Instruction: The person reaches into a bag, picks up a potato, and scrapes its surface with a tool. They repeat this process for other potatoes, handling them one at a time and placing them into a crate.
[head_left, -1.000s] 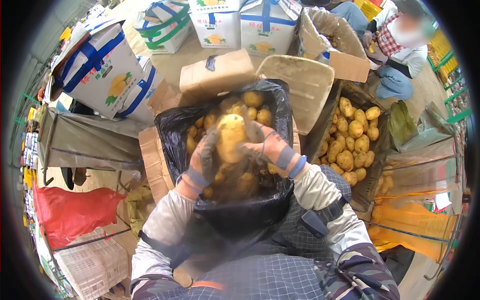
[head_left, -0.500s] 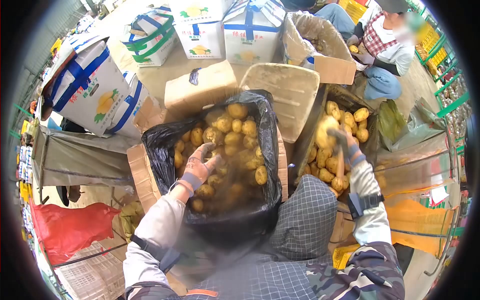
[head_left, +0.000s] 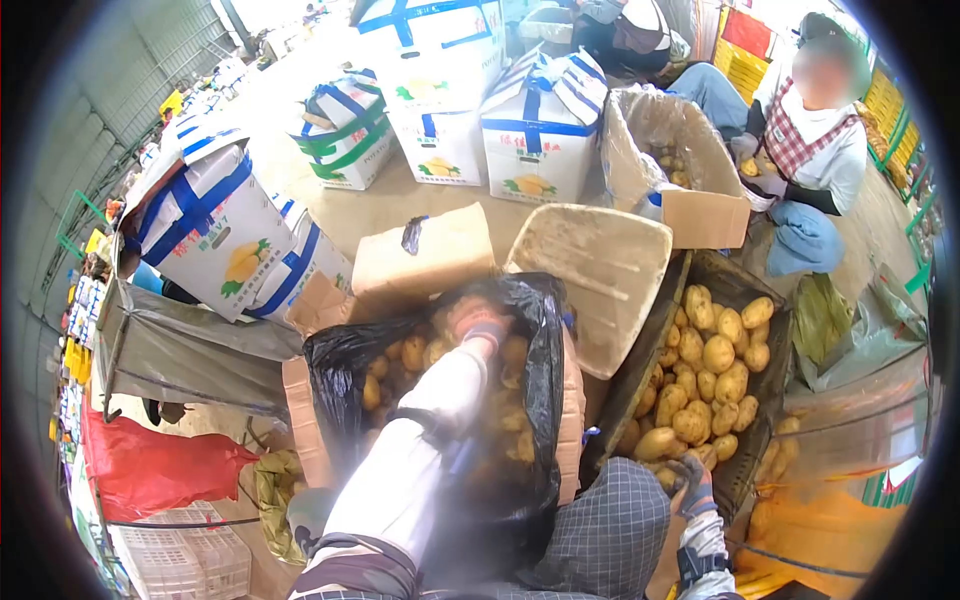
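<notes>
With the left hand [head_left: 478, 318] inside the black plastic bag [head_left: 542, 330], at the far part of it, among many potatoes [head_left: 412, 352]. Blurred there at the fingers, so cannot tell if grasping a potato or released. With the right hand [head_left: 692, 485], in a dark glove, at the near end of the dark crate [head_left: 738, 279], very close to the nearest potatoes in it. Bent at the fingers, but not possible to tell whether touching or holding anything. Inside the crate, a heap of yellow potatoes; inside the bag, more of the same kind, partly hidden by the left forearm [head_left: 400, 480]. Next to the bag, on the right, a brown cardboard flap [head_left: 572, 425]. Beyond the bag, a brown carton [head_left: 425, 250] and, between bag and crate at their far side, a beige tray [head_left: 600, 270]. Further away, white boxes [head_left: 540, 160] with blue tape; at upper right, a person [head_left: 795, 140] in a checked apron
</notes>
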